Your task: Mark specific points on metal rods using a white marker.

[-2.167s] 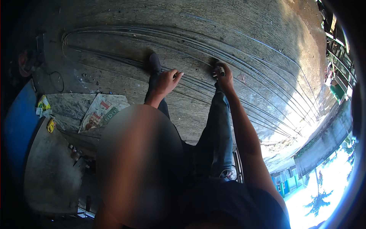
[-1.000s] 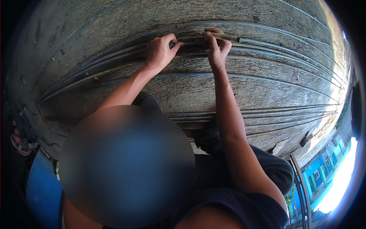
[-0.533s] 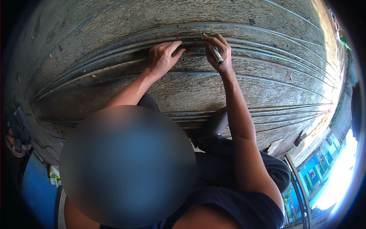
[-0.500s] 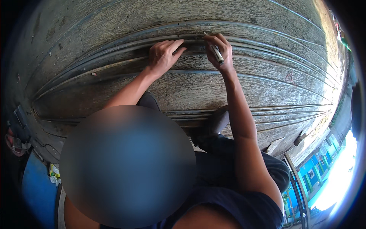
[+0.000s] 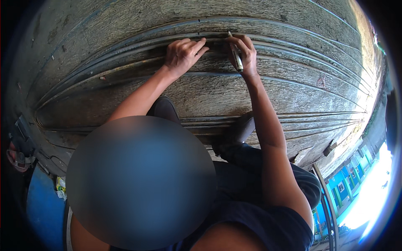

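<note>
In my right hand (image 5: 244, 52), closed fingers hold a marker pen (image 5: 238, 62) with a pale body. Its tip points away from me at a long thin metal rod (image 5: 272, 43); whether it touches is too small to tell. To the left, my left hand (image 5: 182, 54) lies over the neighbouring rods, its thumb and forefinger stretched out and apart, near the marker's tip. Small dark marks show on the rods just beyond the left fingertips. The undersides of both hands are hidden.
More long rods (image 5: 318, 116) run left to right close to my feet, and others lie farther off on the rough concrete floor (image 5: 217, 90). A blue panel (image 5: 45, 201) stands at the lower left. Bright daylight enters at right. A blurred disc covers the lower middle.
My right hand and the marker have moved slightly right, and the marker stands more upright in view. My left hand has shifted a little right, its fingers drawn in slightly.
</note>
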{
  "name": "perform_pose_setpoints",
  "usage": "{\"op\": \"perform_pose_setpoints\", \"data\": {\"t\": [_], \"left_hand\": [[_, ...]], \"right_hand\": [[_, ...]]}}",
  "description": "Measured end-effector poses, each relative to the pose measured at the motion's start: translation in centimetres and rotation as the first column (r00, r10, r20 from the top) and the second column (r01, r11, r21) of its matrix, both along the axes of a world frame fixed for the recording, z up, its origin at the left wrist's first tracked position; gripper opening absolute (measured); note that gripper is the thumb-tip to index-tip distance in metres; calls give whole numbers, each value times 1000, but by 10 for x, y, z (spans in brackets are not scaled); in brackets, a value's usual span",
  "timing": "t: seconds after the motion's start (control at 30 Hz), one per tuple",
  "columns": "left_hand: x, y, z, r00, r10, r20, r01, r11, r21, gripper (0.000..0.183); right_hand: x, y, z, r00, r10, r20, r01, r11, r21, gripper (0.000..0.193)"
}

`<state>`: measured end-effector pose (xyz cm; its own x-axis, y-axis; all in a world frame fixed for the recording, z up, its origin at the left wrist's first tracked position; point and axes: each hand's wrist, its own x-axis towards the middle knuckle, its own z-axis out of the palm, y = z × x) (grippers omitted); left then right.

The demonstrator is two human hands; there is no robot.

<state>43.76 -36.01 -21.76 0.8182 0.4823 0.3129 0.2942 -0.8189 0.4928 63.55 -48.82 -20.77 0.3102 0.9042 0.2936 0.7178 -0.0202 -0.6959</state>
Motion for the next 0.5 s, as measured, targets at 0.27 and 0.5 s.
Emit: {"op": "perform_pose_setpoints", "data": {"t": [0.27,0.5], "left_hand": [[7,0,-1,999,0,51,-1,1000,28,20],[10,0,-2,991,83,101,-75,994,-83,10]], "right_hand": [[-5,3,2,998,-39,-55,39,999,10,26],[-15,11,13,913,-197,-356,205,979,-15,21]]}}
